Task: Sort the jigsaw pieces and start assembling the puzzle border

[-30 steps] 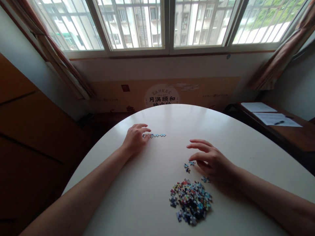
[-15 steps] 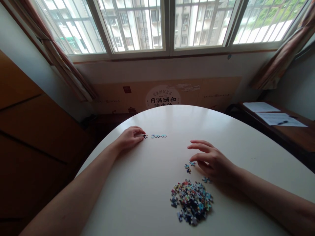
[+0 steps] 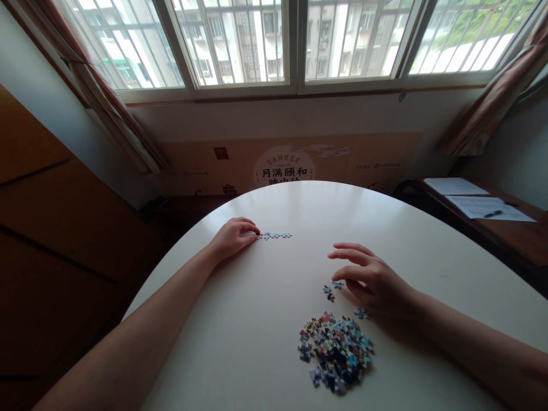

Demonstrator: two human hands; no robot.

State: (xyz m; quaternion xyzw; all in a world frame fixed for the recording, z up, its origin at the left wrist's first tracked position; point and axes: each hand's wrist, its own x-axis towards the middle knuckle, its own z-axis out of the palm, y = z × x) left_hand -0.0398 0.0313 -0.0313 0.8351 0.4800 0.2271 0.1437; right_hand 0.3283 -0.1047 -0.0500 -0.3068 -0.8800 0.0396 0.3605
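My left hand (image 3: 234,237) rests on the white round table (image 3: 231,342), its fingers closed on a small puzzle piece (image 3: 259,235). That piece sits against the left end of a short row of joined puzzle pieces (image 3: 276,235). Over the table's right side hovers my right hand (image 3: 370,277), fingers spread and apart. Just below its fingertips lie a few loose puzzle pieces (image 3: 328,293), and another loose piece (image 3: 361,313) is by the wrist. Nearer to me spreads a heap of mixed puzzle pieces (image 3: 338,351).
A dark side table (image 3: 520,200) at the right bears paper sheets (image 3: 488,208) and a pen. Behind the round table are a printed cardboard panel (image 3: 334,162) and a barred window (image 3: 240,45). A wooden cabinet (image 3: 43,240) stands at the left.
My left hand has slid right with its puzzle piece, closing the gap to the row. The right hand keeps nearly the same pose and place.
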